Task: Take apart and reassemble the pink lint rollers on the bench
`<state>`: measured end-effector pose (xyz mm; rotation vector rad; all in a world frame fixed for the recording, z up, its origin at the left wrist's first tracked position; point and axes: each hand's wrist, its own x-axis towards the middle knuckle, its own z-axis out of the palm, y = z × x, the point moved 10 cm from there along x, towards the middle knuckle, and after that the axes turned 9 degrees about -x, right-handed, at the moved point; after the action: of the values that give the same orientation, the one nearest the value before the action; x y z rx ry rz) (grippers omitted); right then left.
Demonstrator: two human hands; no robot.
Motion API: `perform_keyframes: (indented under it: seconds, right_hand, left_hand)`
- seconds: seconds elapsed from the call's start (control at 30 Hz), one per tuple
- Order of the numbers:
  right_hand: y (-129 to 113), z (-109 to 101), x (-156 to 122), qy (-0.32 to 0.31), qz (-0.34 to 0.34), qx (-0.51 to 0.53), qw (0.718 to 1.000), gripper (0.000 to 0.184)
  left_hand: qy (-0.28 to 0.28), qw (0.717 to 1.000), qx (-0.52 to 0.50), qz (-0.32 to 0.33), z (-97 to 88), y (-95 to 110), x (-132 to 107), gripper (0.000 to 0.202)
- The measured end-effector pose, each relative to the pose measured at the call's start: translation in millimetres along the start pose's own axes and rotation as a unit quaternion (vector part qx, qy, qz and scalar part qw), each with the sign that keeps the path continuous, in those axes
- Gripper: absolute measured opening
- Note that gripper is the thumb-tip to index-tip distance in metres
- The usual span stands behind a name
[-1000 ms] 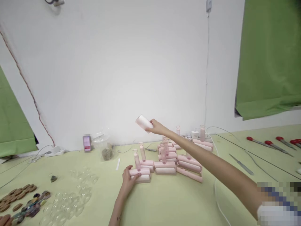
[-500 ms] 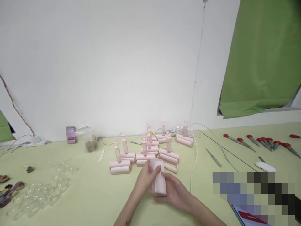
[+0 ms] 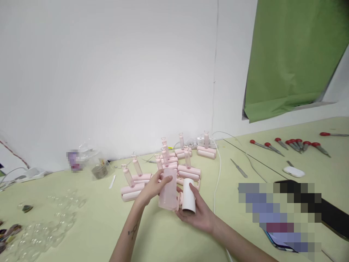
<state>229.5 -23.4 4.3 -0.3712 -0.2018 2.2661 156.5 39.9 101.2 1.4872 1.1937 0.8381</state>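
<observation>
My left hand grips a translucent pink roller cover, its thumb lying across the front. Right beside it, my right hand is closed around a white sticky-paper lint roller with a pink frame part between roll and cover. Roller and cover are side by side and apart from each other. Behind my hands, several pink lint rollers lie on the table with their short handles pointing up; my left hand and the cover hide part of that group.
Clear bead-like pieces and a plastic bag are on the left of the table. To the right lie a white cable, a metal file, several red-ended tools, a white case and a black phone.
The cover has come off the roller: my left hand has moved left with the cover, and the white roller now shows in my right hand. The view has turned slightly.
</observation>
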Motion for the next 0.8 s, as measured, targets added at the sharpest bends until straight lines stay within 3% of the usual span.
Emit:
perform_keyframes:
  seconds: [0.1, 0.2, 0.33, 0.4, 0.47, 0.53, 0.63, 0.8]
  right_hand:
    - [-5, -7, 0, 0.026, -0.012, 0.03, 0.999, 0.025]
    - [-25, -13, -3, 0.055, -0.071, 0.037, 0.995, 0.018]
    - [-43, -7, -13, 0.047, -0.113, 0.003, 0.992, 0.022]
    - [-42, -3, -17, 0.045, -0.114, -0.044, 0.991, 0.025]
    - [-37, 0, -18, 0.048, -0.113, -0.086, 0.989, 0.027]
    - [-30, 3, -18, 0.048, -0.107, -0.11, 0.987, 0.028]
    - [-29, 6, -17, 0.052, -0.129, -0.128, 0.982, 0.023]
    - [-37, 15, -21, 0.038, -0.185, -0.187, 0.964, 0.022]
  left_hand:
    - [0.043, 0.997, -0.053, 0.027, -16.7, -16, -6, 0.056]
    - [0.081, 0.988, -0.111, 0.071, -31.0, -46, -12, 0.062]
    - [0.072, 0.991, -0.092, 0.07, -27.9, -86, -19, 0.059]
    - [0.094, 0.99, -0.033, 0.097, -26.1, -81, -26, 0.061]
    - [0.1, 0.982, 0.033, 0.154, -16.6, -55, -32, 0.058]
    - [0.04, 0.979, 0.051, 0.194, 7.7, -29, -34, 0.047]
    - [-0.073, 0.983, 0.008, 0.167, 45.2, -11, -27, 0.034]
    - [-0.094, 0.987, -0.046, 0.121, 58.5, -15, -19, 0.027]
